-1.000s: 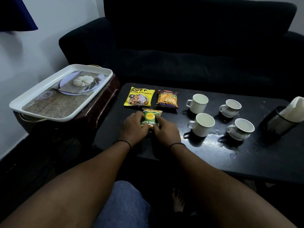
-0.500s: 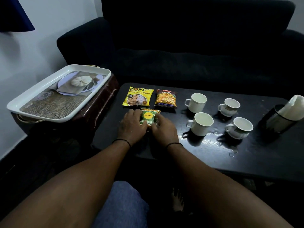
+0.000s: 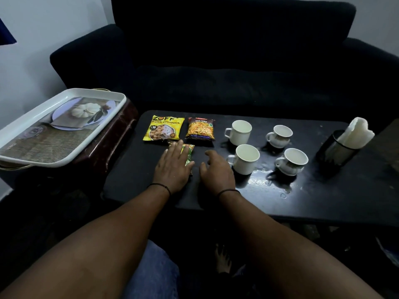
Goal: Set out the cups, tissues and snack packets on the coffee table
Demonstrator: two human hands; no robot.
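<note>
Here, the crinkly green snack packet (image 3: 188, 155) is pressed flat onto the glossy black coffee table (image 3: 323, 197) by the left hand (image 3: 172, 169), whose fingers lie straight over it, so most of the packet is hidden. The right hand (image 3: 216, 171) is held just beside it, fingers loosely curled, with nothing grasped. Just beyond the left fingertips a shiny yellow packet (image 3: 163, 130) and a red-topped mixture packet (image 3: 200, 132) are laid side by side. Right of the right hand, four smooth white cups (image 3: 247, 159) are grouped, and farther right a dark cylindrical holder (image 3: 333, 153) with soft white tissues (image 3: 356, 132) is seen. Left of both hands, a white rectangular tray (image 3: 64, 161) is perched on a brown stand.
</note>
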